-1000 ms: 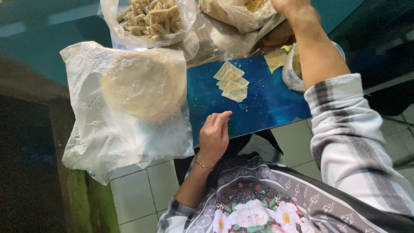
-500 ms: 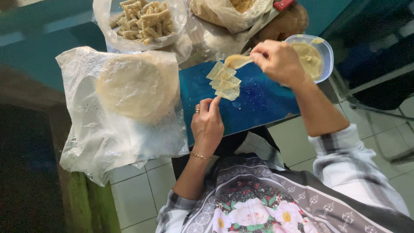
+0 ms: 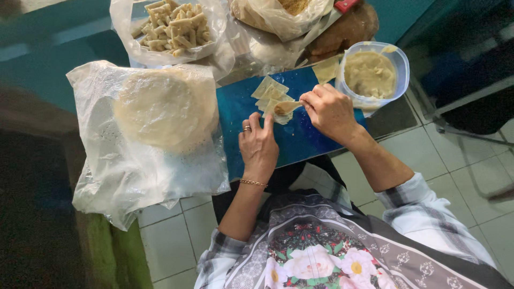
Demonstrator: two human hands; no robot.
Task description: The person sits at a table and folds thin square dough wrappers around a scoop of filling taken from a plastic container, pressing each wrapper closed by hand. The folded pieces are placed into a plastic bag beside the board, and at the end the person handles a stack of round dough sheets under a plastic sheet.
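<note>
- Since a second ago the right hand [image 3: 329, 109] has come down from the top edge to mid-frame, now pinching a spoon [image 3: 286, 107] over the cut wrapper squares [image 3: 270, 93].
- The left hand [image 3: 258, 143] lies open, flat on the blue board [image 3: 300, 136], fingertips beside the squares.
- A filling tub [image 3: 372, 72] stands upper right; round dough sheets [image 3: 163, 107] on plastic lie left.
</note>
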